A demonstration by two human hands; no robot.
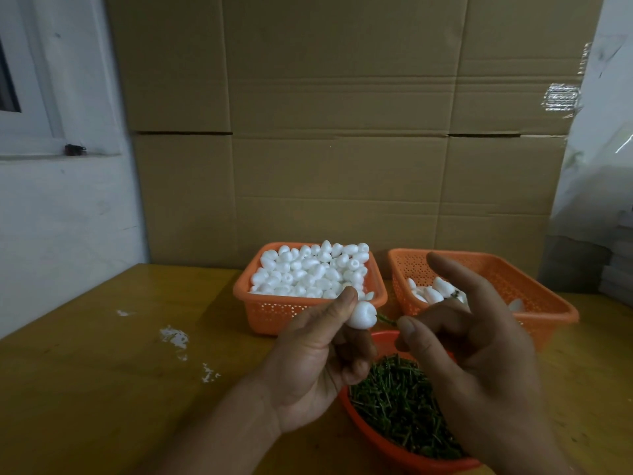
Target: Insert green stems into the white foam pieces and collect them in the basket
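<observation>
Stem meeting foam above the yellow wooden counter point(102, 337).
Left hand point(318, 365) pinching a smooth egg-shaped white foam piece point(361, 315) between thumb and fingertips; thin green stem point(387, 320) bridging to the right hand point(472, 358), nipped by thumb and a finger, other fingers spread loose. Behind: perforated orange plastic basket point(274, 313) heaped with foam eggs, then a second basket point(541, 296) holding a few stemmed pieces. Below the hands, round red bowl point(376, 437) of green stems.

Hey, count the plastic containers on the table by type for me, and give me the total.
Rectangular orange baskets: 2, one full of foam pieces, one nearly empty
Round red bowl of green stems: 1
Total: 3
</observation>
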